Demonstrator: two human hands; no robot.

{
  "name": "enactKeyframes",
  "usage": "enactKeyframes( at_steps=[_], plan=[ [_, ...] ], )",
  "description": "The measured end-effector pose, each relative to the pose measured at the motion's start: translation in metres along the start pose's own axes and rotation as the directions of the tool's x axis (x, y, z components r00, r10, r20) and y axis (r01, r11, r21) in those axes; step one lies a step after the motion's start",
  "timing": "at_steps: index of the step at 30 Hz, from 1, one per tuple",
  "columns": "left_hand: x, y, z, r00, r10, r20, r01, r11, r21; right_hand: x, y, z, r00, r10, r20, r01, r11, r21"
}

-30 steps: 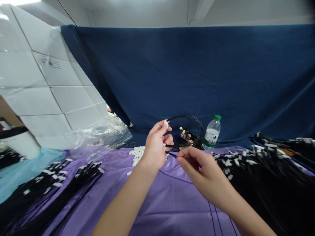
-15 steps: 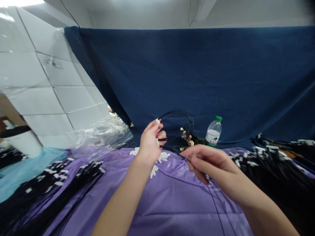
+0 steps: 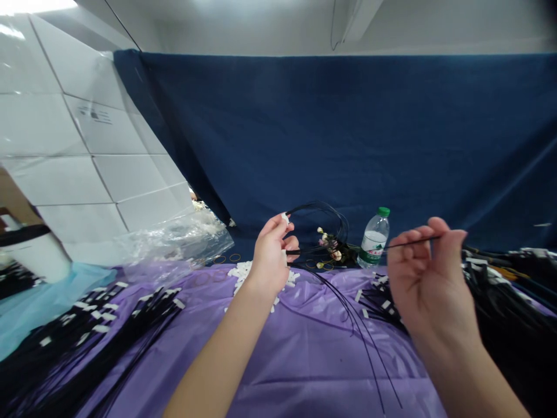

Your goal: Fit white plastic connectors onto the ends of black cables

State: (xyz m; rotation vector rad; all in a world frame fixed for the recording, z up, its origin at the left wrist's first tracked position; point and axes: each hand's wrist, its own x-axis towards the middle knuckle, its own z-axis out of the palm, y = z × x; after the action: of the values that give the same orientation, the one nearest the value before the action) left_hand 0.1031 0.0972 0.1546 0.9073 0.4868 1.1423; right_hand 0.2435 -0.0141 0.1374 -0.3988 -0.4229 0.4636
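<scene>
My left hand (image 3: 274, 255) is closed on a bunch of black cords (image 3: 362, 328) with white end pieces (image 3: 285, 218). One part of the bunch loops up and away to the right; other cords droop over the purple cloth. My right hand (image 3: 429, 278), palm turned towards me, pinches a thin black cord (image 3: 402, 244) between thumb and fingers. That cord runs left towards the loop, passing the bottle; where it joins is hard to make out. Under and behind my left hand lie several small white pieces (image 3: 241, 273).
Purple cloth (image 3: 304, 360) covers the table. Black cord bundles with white ends lie left (image 3: 148, 319) and right (image 3: 491, 307). A water bottle (image 3: 374, 239) and small artificial flowers (image 3: 334, 247) stand before a blue curtain (image 3: 326, 128). White boxes (image 3: 87, 177) are stacked left, near clear plastic (image 3: 187, 244).
My right hand has moved right and up, turning its palm towards me, with a cord pinched. The drooping cords now hang free of it. My left hand has barely shifted.
</scene>
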Motion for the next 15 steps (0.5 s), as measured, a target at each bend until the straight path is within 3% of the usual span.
enactKeyframes(
  at_steps=[2, 4, 6, 8, 10, 13, 15],
  plan=[
    [-0.002, 0.000, 0.001, 1.000, -0.006, 0.021, 0.005, 1.000, 0.013, 0.001, -0.010, 0.000, 0.999, 0.007, 0.045, -0.007, 1.000, 0.003],
    [-0.003, -0.001, 0.002, 0.999, -0.014, 0.049, 0.012, 0.999, 0.035, -0.003, -0.016, 0.000, 0.997, -0.021, 0.077, 0.031, 0.991, -0.132],
    [-0.005, -0.002, 0.002, 0.997, -0.018, 0.076, 0.012, 0.998, 0.068, -0.011, -0.015, 0.000, 0.985, -0.108, 0.134, 0.147, 0.931, -0.334],
    [-0.006, -0.004, 0.003, 0.994, -0.010, 0.113, -0.001, 0.995, 0.102, -0.019, -0.011, -0.001, 0.947, -0.192, 0.256, 0.305, 0.783, -0.542],
    [-0.007, -0.005, 0.004, 0.986, -0.003, 0.169, -0.019, 0.992, 0.126, -0.026, -0.006, -0.001, 0.872, -0.242, 0.426, 0.484, 0.561, -0.672],
    [-0.012, -0.008, 0.006, 0.967, -0.003, 0.256, -0.036, 0.988, 0.148, -0.029, -0.002, -0.001, 0.725, -0.245, 0.644, 0.689, 0.275, -0.670],
    [-0.015, -0.008, 0.007, 0.957, -0.010, 0.292, -0.038, 0.987, 0.159, -0.029, -0.001, 0.000, 0.671, -0.250, 0.698, 0.740, 0.170, -0.650]
  ],
)
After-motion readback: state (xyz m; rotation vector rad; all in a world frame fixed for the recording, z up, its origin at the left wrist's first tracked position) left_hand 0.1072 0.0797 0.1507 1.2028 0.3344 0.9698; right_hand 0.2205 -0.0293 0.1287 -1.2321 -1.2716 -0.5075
